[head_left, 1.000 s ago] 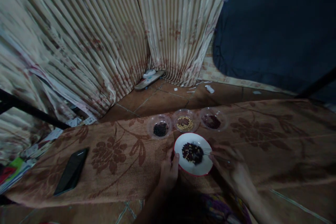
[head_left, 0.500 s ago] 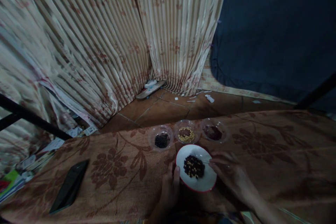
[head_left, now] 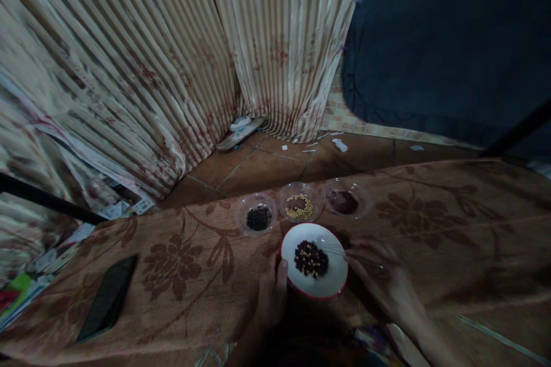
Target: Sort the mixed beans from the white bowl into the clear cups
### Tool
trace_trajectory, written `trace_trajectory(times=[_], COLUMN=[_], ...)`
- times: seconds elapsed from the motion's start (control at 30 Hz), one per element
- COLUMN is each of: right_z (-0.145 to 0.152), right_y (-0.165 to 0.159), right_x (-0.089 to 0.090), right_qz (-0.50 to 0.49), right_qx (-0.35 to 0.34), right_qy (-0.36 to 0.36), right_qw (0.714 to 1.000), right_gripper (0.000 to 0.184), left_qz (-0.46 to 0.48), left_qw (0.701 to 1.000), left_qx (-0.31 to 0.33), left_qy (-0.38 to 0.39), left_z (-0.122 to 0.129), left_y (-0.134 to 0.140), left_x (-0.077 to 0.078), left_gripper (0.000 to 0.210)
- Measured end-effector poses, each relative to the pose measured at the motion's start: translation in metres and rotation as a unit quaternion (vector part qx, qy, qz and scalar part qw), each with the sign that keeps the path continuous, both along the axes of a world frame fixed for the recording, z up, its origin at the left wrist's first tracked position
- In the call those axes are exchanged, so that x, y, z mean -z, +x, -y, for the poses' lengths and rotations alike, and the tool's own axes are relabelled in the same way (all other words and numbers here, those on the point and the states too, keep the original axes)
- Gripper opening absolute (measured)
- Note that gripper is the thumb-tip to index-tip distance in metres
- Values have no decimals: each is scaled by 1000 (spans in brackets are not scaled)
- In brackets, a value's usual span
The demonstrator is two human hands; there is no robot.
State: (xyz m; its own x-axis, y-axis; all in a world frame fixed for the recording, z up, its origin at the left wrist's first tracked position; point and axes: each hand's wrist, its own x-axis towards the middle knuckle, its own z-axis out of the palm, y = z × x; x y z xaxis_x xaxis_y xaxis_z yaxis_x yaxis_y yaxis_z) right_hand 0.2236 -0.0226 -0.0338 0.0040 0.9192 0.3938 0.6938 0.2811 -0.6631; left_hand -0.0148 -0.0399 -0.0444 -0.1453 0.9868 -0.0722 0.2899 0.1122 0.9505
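A white bowl with a red rim (head_left: 333,281) stands on the cloth and holds a mixed heap of dark and yellow beans (head_left: 310,259). My left hand (head_left: 274,287) grips its left edge, thumb at the rim. From the right, my right hand (head_left: 381,275) pinches a thin metal utensil (head_left: 332,249) whose far end reaches over the bowl beside the heap; its exact kind is unclear. Behind the bowl are three clear plastic bowls: one with black beans (head_left: 259,218), one with yellow beans (head_left: 298,206), one with dark red beans (head_left: 343,202).
A brown floral cloth (head_left: 193,304) covers the low table. A dark phone (head_left: 107,297) lies at its left. Papers (head_left: 51,258) are piled by the left edge. Beyond are a tiled floor with white scraps (head_left: 340,145), a skateboard (head_left: 241,135) and striped curtains (head_left: 172,57).
The camera view has shifted slightly, so everything on the table sits a little higher and further left. The utensil's far end now shows more clearly, right of the heap. Both hands keep their holds.
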Motion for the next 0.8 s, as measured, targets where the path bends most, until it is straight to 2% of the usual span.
trace_trajectory(times=[0.2, 0.5, 0.8], right_z=[-1, -12, -12], right_y=[-3, -26, -26], right_x=[3, 7, 11], right_qz=[-4, -2, 4], right_qx=[-17, -52, -56], right_qy=[0, 21, 20], right_qw=[1000, 998, 998], right_gripper=[21, 19, 21], left_qz=[-4, -11, 7], left_qw=[1000, 1000, 1000], left_qx=[-8, -13, -15], left_qy=[-18, -25, -15], left_z=[2, 2, -1], left_y=[-2, 0, 0], left_x=[9, 2, 8], left_gripper=[42, 39, 37])
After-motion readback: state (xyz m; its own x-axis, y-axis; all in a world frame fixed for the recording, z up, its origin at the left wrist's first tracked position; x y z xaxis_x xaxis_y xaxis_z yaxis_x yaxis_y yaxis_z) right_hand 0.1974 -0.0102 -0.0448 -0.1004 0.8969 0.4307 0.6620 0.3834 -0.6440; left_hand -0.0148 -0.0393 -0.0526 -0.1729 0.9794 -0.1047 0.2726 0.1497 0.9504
